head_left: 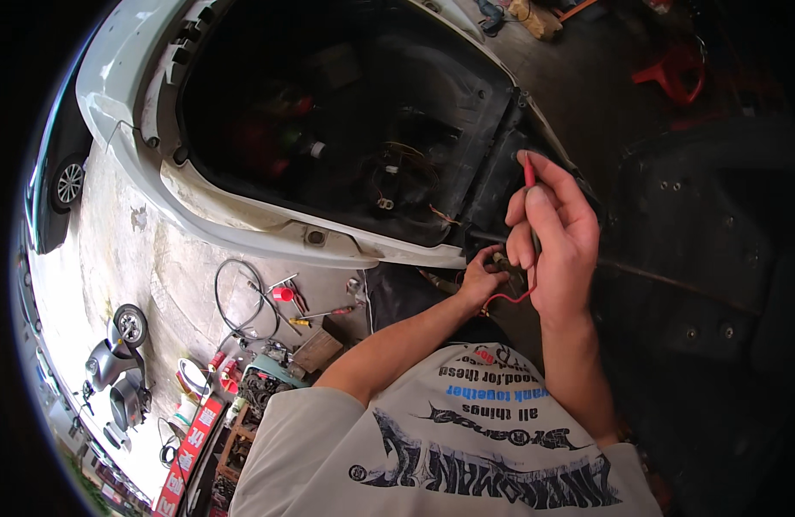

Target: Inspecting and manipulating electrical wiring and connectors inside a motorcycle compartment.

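Observation:
My right hand (565, 237) is raised beside the scooter's edge, fingers closed around a slim red test probe (528, 171) that points away from me. A red wire (509, 299) loops below it toward my left hand (482, 277). That hand is down at the near edge of the scooter's body, fingers bent around a small part I cannot make out. Before both hands lies the scooter's black storage compartment (346, 112), framed by white body panels (242, 226). Loose thin wires (406, 151) and small pale connectors (385, 204) show inside it.
The raised black seat (699, 233) stands to the right. On the floor at left lie a coiled black cable (221, 293), screwdrivers (329, 313) and pliers (299, 302). A grey scooter (122, 379) and a dark car (62, 172) are farther left. Red plastic (677, 76) lies at far right.

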A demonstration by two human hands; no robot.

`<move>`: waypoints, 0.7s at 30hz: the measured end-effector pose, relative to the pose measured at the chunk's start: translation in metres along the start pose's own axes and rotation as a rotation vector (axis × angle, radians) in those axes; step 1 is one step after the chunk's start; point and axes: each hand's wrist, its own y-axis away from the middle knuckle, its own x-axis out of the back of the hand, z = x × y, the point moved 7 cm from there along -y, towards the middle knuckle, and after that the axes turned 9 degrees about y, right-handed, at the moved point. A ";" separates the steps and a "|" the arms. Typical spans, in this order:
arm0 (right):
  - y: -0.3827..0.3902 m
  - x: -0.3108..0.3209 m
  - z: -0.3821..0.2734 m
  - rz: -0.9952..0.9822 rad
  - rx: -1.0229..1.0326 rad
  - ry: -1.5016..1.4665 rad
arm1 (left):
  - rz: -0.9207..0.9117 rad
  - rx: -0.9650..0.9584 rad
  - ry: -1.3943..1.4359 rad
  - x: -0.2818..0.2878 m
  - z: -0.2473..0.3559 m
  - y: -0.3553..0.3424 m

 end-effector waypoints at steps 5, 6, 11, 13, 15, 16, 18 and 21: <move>-0.062 -0.036 0.009 -0.028 0.005 0.034 | 0.049 0.044 -0.099 0.010 -0.006 -0.001; -0.077 -0.041 0.020 -0.052 -0.004 0.137 | 0.041 0.002 -0.063 0.007 -0.005 0.000; -0.141 -0.061 0.115 -0.252 -0.028 0.692 | 0.018 0.007 -0.047 0.005 -0.007 -0.002; -0.147 -0.068 0.146 -0.348 0.032 0.965 | 0.005 -0.029 -0.086 0.008 -0.016 -0.007; -0.146 -0.074 0.173 -0.444 -0.003 1.099 | -0.007 -0.104 -0.130 0.009 -0.010 -0.006; -0.146 -0.077 0.182 -0.481 0.048 1.190 | -0.003 -0.082 -0.019 0.007 -0.012 -0.005; -0.144 -0.084 0.197 -0.489 0.058 1.232 | 0.033 -0.105 -0.067 0.014 -0.018 -0.006; -0.144 -0.091 0.214 -0.478 0.083 1.261 | 0.006 -0.138 0.121 0.014 -0.030 -0.015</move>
